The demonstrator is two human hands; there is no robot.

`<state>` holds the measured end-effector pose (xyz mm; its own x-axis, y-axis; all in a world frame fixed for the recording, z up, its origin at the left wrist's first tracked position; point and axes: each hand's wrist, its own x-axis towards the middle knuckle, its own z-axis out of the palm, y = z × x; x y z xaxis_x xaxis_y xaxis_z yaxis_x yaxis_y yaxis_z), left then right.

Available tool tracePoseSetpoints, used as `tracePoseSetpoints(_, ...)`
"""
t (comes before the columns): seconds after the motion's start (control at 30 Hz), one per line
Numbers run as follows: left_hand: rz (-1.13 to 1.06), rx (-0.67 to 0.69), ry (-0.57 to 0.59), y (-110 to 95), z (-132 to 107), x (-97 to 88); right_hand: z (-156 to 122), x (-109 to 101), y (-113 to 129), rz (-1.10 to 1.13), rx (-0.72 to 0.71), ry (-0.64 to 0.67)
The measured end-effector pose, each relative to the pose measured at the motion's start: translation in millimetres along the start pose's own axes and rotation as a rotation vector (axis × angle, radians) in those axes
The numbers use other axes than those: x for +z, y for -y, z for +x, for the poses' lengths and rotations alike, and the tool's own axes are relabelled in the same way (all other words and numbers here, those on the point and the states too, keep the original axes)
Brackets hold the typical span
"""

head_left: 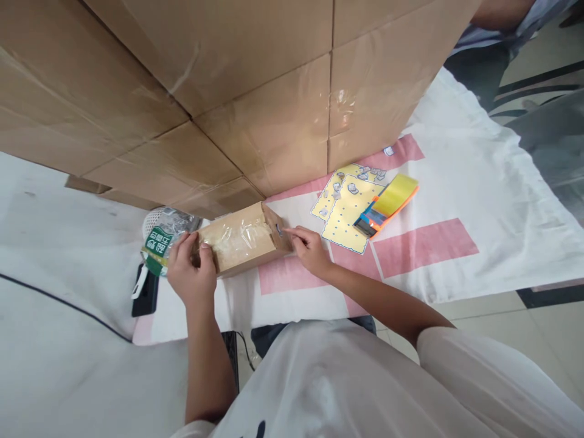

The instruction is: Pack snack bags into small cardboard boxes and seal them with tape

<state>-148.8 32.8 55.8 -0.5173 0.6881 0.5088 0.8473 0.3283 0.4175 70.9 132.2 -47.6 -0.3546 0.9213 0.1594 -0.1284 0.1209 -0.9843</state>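
Note:
A small taped cardboard box lies on the cloth-covered table, slightly slanted. My left hand grips its left end, fingers on the far side and thumb near the top edge. At the opposite end, my right hand has its index finger stretched out toward a small bluish sticker on the end face. That fingertip appears to touch the box beside the sticker; the other fingers are partly curled, with nothing visible in them. Right of this hand lie yellow sticker sheets, overlapped by a flat yellow-and-orange item with blue and dark parts.
Large taped cardboard boxes form a wall behind the work area. A green-and-clear plastic packet and a dark phone-like object are at the left. Another person's arm shows at upper right. A black cable runs along the left.

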Motion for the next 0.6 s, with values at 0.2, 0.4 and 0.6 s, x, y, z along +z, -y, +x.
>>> tracePoseSetpoints(0.2, -0.002, -0.023, 0.001, -0.4, -0.6, 0.0, 4.9, -1.6, 1.4, 0.006, 0.048, 0.096)
tracePoseSetpoints(0.4, -0.034, -0.005, -0.007, -0.5, -1.2, -0.4, 18.8, -1.7, -1.1, 0.050, 0.042, 0.090)
tracePoseSetpoints(0.6, -0.014, -0.008, -0.020, -0.8, -0.9, -0.1, 21.4, -13.0, -6.0, -0.017, 0.032, 0.120)
